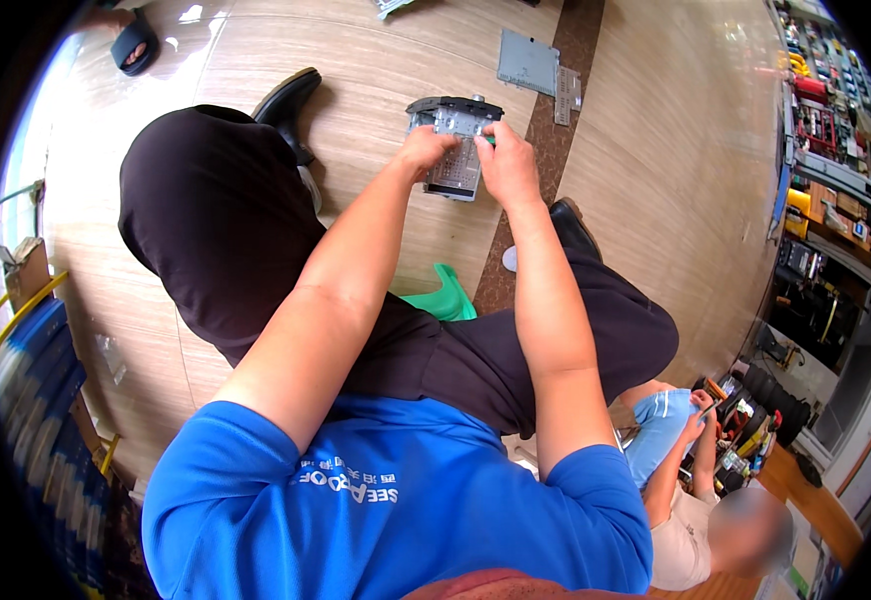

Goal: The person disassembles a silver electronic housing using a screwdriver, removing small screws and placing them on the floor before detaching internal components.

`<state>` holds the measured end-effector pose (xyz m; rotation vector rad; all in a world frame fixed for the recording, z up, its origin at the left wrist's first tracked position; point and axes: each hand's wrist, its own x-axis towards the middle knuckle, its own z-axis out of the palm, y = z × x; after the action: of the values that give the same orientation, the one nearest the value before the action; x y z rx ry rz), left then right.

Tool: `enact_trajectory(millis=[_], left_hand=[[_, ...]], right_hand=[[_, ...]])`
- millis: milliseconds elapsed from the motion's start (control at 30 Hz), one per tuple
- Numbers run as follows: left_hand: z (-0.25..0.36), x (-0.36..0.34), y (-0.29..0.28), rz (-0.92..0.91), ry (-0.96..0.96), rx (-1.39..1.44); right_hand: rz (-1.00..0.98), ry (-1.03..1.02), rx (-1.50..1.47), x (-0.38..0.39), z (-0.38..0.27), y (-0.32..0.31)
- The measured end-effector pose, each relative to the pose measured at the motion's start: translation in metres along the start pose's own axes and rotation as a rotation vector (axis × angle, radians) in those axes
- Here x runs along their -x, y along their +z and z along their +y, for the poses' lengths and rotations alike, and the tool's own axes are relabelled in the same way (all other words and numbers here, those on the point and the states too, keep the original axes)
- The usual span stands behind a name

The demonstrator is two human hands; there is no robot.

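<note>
A grey metal device housing (pixel 453 178) with a curved black end piece rests in front of me on the floor. My left hand (pixel 426 150) grips its left side, fingertips partly hidden. At its right side, my right hand (pixel 506 168) has closed fingers around a small green object (pixel 489 140), too small to make out clearly. A grey flat panel (pixel 526 62) and a narrow perforated metal plate (pixel 567 100) lie on the floor beyond the housing to the right.
Green plastic item (pixel 447 292) between my legs; my black boots (pixel 286 105) either side. Blue stacked items (pixel 36 380) stand left; crowded shelves (pixel 826 120) line the right. Another person (pixel 691 535) sits at lower right beside tools. A sandalled foot (pixel 134 45) shows at upper left.
</note>
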<state>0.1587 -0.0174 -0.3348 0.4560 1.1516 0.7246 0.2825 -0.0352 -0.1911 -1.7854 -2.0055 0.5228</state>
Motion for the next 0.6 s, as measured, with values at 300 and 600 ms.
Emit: enact_trajectory(millis=[300, 600], left_hand=[[0.01, 0.012, 0.001, -0.002, 0.027, 0.031], [0.009, 0.011, 0.0, 0.008, 0.03, -0.021]], right_hand=[[-0.164, 0.091, 0.21, -0.008, -0.004, -0.009], [-0.014, -0.117, 0.108, -0.001, -0.002, 0.003]])
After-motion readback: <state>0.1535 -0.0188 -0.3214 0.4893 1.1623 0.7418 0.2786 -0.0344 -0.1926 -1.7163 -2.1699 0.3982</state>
